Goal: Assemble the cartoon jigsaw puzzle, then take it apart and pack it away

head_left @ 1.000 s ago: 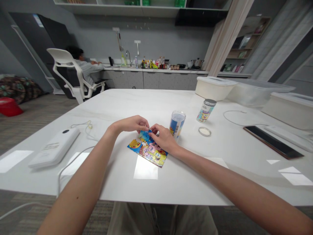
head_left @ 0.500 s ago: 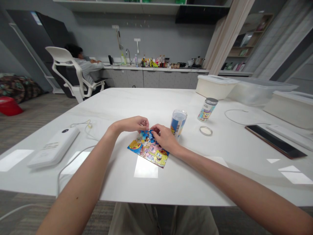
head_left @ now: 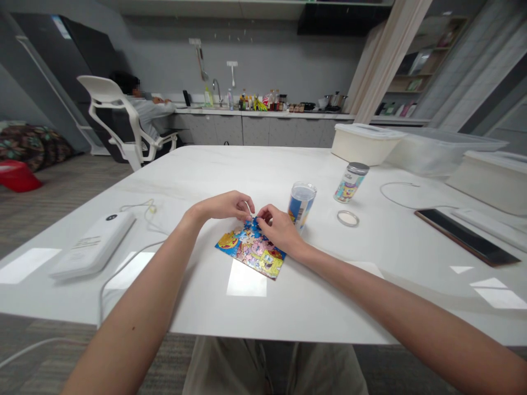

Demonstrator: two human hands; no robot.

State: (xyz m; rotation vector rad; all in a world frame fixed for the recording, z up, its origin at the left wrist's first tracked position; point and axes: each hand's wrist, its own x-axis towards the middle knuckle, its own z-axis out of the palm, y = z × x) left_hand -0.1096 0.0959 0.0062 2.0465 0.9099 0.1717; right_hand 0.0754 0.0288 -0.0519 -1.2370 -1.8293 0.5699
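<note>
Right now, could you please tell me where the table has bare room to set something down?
The widest free patch is the far middle of the white table, beyond the left hand and right hand, left of the cream box. A smaller strip lies between the puzzle and the near edge. Around the puzzle, clear canister and printed can, it is crowded.

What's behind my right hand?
Beyond your right hand stands a canister, its clear upper part showing. The hand covers the canister's lower left side and part of the puzzle, so those can't be seen.
</note>
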